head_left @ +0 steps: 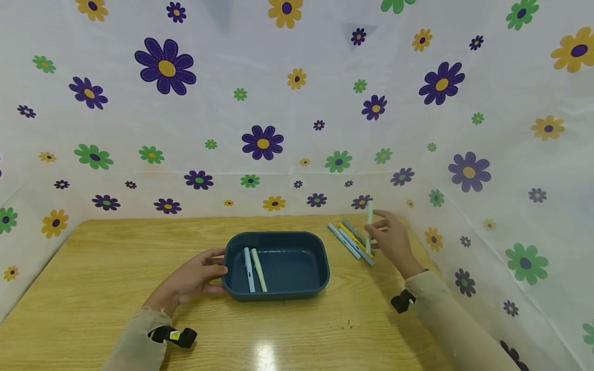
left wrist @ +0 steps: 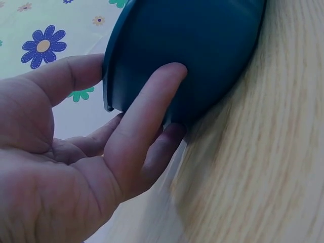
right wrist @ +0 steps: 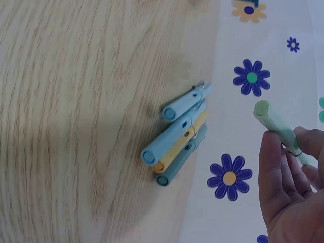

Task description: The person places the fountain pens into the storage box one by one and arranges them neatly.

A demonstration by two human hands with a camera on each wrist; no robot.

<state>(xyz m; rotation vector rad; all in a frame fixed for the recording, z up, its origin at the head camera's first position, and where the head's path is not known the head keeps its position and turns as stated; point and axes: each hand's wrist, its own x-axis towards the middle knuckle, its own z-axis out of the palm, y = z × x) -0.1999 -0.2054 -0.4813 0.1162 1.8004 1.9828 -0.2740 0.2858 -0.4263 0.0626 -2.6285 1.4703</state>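
Note:
My left hand [head_left: 197, 275] rests against the left end of a dark blue tray [head_left: 278, 296], its fairly straight fingers touching the rim and outer wall in the left wrist view. Inside the tray lie a light blue pen [head_left: 249, 270] and a pale green pen [head_left: 259, 270], side by side near its left end. My right hand [head_left: 392, 237] pinches another pale green pen [right wrist: 276, 121], raised upright above the table. Below and left of that hand, a loose pile holds two light blue pens [right wrist: 174, 134], a yellow pen [right wrist: 179, 147] and a grey-green pen [right wrist: 179, 161].
The wooden table [head_left: 116, 268] carries the tray and the pen pile. Behind and beside it hangs a white flowered cloth [head_left: 209, 113]. Small dark specks [head_left: 349, 324] lie on the tabletop, right of the tray's near side.

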